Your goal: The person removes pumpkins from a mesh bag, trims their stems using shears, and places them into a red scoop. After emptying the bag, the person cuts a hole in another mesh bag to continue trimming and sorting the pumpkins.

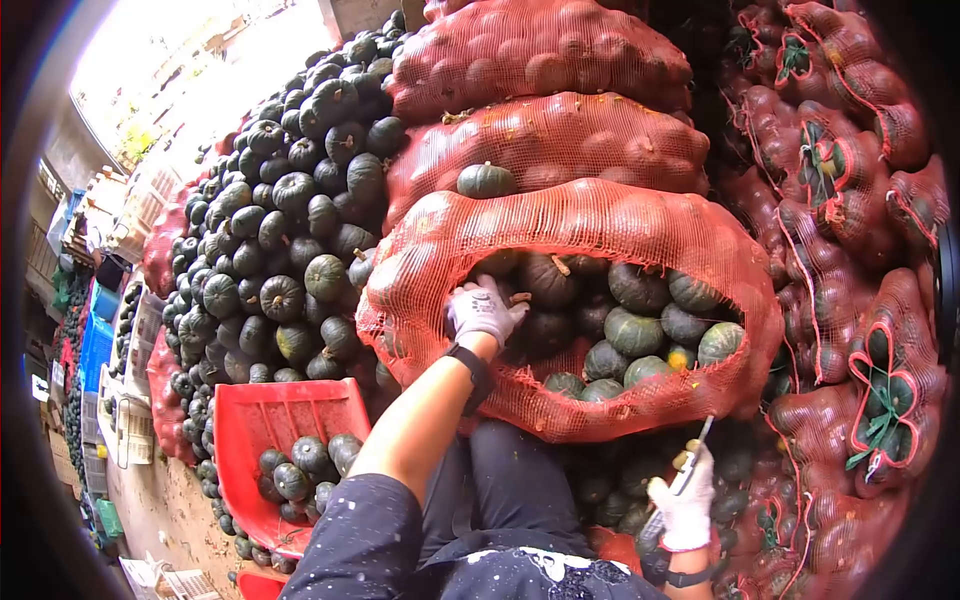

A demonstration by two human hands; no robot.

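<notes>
My left hand [482, 312], in a white glove, reaches into the left end of a cut opening in a red mesh sack [560, 215]. Its thumb and fingers look spread beside a dark squash [548, 280] with a tan stem; part of the fingers is hidden. Green squashes [632, 332] fill the opening, one with a yellow patch. Below the sack's right end, my right hand [685, 515], also gloved, is closed around a knife [690, 470]. The knife's thin blade points up toward the sack's lower edge, apart from the squashes inside.
Full red mesh sacks [540, 140] lie behind, with a single squash [486, 181] on top. More tied sacks [840, 190] are stacked at right. A heap of dark squashes [290, 220] rises at left. A red scoop-shaped bin [290, 405] holding several squashes stands by my left arm.
</notes>
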